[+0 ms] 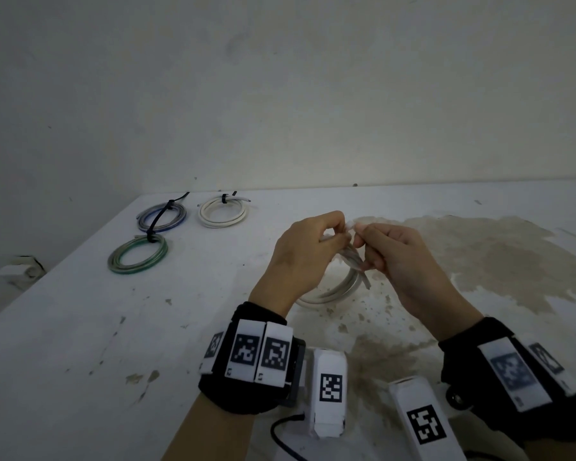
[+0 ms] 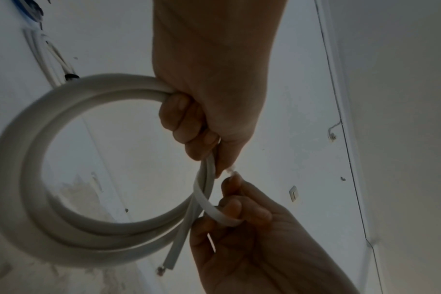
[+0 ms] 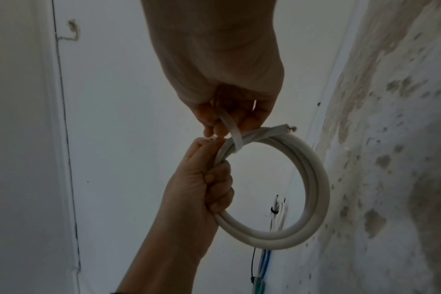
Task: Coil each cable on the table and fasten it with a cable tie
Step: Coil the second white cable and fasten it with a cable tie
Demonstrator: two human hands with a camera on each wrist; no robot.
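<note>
1. The left hand (image 1: pixel 305 247) is closed tight around the white cable (image 3: pixel 312 175), which is rolled in a ring and held up over the counter (image 1: pixel 80 327).
2. The right hand (image 1: pixel 396 257) pinches a white cable tie (image 2: pixel 212 210) that goes around the ring. The tie looks loose, not pulled snug yet.
3. If the left hand lets go a bit, the ring could spring open and the loops could slide apart.
4. The loose cable end (image 2: pixel 175 254) sticks out past the tie, so it might get left out.
5. The thin tie tip could slip from the fingers.
6. Three tied rings, blue (image 1: pixel 162 216), white (image 1: pixel 223 212) and green (image 1: pixel 137 254), lie far off on the left.
</note>
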